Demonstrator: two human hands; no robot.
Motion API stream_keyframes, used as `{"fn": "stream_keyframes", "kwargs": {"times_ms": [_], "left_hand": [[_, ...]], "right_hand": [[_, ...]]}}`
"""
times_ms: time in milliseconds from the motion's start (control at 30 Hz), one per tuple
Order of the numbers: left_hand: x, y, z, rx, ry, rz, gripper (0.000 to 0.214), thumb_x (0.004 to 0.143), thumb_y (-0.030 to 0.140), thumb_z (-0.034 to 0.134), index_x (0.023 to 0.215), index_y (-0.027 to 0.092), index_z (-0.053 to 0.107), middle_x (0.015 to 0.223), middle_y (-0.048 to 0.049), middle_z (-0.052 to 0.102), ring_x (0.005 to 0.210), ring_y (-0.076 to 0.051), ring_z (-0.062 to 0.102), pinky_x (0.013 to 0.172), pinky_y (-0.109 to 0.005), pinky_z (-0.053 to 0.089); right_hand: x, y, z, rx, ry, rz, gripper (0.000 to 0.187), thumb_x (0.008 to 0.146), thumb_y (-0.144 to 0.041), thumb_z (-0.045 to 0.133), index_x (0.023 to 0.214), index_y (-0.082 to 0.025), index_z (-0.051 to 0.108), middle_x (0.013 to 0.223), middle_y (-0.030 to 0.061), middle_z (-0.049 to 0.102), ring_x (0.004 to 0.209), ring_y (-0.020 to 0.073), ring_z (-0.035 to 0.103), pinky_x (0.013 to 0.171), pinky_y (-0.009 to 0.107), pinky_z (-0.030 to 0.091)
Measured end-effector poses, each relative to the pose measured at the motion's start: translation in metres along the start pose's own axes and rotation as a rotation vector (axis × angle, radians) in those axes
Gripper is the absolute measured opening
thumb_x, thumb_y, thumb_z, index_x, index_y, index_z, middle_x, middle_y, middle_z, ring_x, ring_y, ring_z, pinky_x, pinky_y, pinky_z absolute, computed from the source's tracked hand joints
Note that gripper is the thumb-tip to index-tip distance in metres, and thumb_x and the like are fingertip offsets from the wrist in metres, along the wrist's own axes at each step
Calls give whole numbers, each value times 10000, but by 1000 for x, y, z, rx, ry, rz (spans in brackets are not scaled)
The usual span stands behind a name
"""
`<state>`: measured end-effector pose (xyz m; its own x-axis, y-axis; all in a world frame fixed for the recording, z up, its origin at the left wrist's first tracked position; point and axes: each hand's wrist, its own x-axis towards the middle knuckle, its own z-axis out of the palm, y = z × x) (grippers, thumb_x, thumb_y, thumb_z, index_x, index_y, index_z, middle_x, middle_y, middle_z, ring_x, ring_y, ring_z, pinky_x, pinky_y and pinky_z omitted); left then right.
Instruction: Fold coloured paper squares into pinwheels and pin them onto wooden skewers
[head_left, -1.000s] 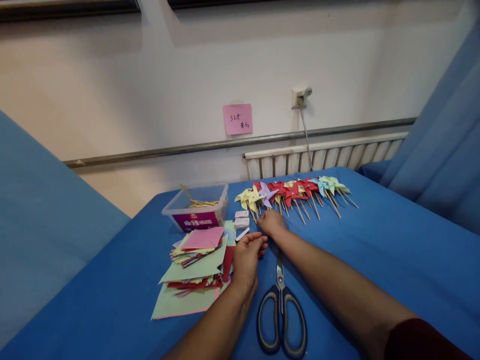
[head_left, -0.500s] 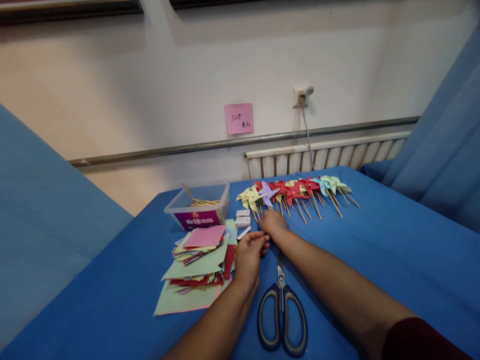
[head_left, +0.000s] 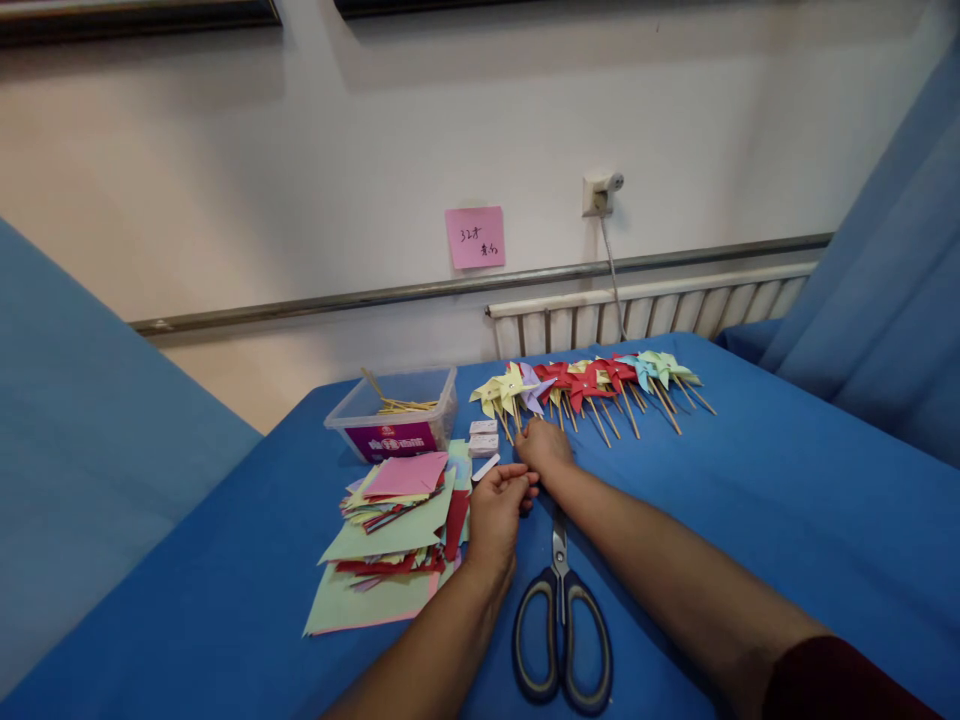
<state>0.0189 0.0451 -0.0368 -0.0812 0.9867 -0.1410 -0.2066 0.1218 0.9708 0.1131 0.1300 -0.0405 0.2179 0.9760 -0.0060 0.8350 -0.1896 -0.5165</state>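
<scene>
My right hand [head_left: 545,446] is closed at the near side of the pinwheel row, its fingers round the stick of a pale yellow pinwheel [head_left: 512,387]. That pinwheel overlaps a lilac one [head_left: 535,388] and another yellow one [head_left: 489,392]. Just nearer and to the left, my left hand [head_left: 498,510] has its thumb and fingers drawn together in a pinch; whatever may be between them is too small to see. Scissors [head_left: 561,620] with dark handles lie below both hands, blades pointing away. A small white strip [head_left: 486,467] sits beside the left fingertips.
Left of my hands are stacked coloured papers [head_left: 386,540] and a clear plastic box [head_left: 391,415] of wooden sticks. Small white boxes [head_left: 484,440] stand beside it. Red, blue and green pinwheels [head_left: 616,372] continue rightward. A radiator [head_left: 652,312] is behind the blue-covered table [head_left: 750,480].
The yellow pinwheel by my right hand has shifted slightly right and now covers part of the lilac one. Both hands stay almost in place. The whole view has shifted slightly.
</scene>
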Motion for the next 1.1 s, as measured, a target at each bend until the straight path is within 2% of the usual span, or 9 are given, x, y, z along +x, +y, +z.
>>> {"fn": "stream_keyframes", "kwargs": {"times_ms": [233, 433, 600, 733, 933, 1100], "left_hand": [[-1, 1, 0, -2, -10, 4, 230, 621, 208, 676, 831, 123, 633, 767, -90, 709, 578, -118, 603, 525, -225, 434], [-2, -1, 1, 10, -29, 8, 220, 620, 215, 683, 816, 128, 638, 760, -90, 711, 571, -115, 599, 518, -218, 428], [-6, 0, 4, 60, -94, 13, 184, 614, 199, 684, 781, 138, 636, 732, -77, 709, 550, -112, 589, 520, -219, 424], [-12, 1, 8, 107, -164, 56, 114, 610, 178, 670, 714, 154, 631, 676, -50, 688, 541, -114, 582, 551, -229, 429], [-27, 2, 11, 341, -299, 275, 65, 660, 153, 599, 686, 177, 654, 658, -16, 656, 601, -134, 564, 602, -239, 425], [-34, 10, 7, 431, -350, 363, 110, 685, 159, 585, 733, 197, 676, 719, -13, 668, 664, -149, 575, 646, -240, 421]], "right_hand": [[7, 2, 2, 24, -18, -13, 265, 821, -372, 557, 935, -156, 660, 987, 152, 701, 944, 253, 647, 714, 289, 433], [6, 7, 3, 102, -4, -46, 236, 803, -400, 568, 841, -185, 656, 908, 102, 709, 885, 235, 645, 691, 278, 414], [1, 14, 2, 243, 27, -30, 214, 822, -357, 535, 750, -185, 641, 776, 61, 694, 772, 187, 631, 636, 245, 391], [-22, 29, 2, 420, 39, 5, 202, 804, -325, 528, 711, -170, 619, 684, 22, 664, 639, 140, 596, 574, 216, 390], [-73, 58, -3, 681, 43, 13, 255, 815, -365, 474, 702, -164, 584, 564, 7, 602, 519, 132, 545, 512, 224, 407], [-77, 59, -6, 813, 5, -13, 233, 777, -387, 522, 690, -176, 567, 514, -16, 567, 471, 128, 514, 477, 224, 389]]}}
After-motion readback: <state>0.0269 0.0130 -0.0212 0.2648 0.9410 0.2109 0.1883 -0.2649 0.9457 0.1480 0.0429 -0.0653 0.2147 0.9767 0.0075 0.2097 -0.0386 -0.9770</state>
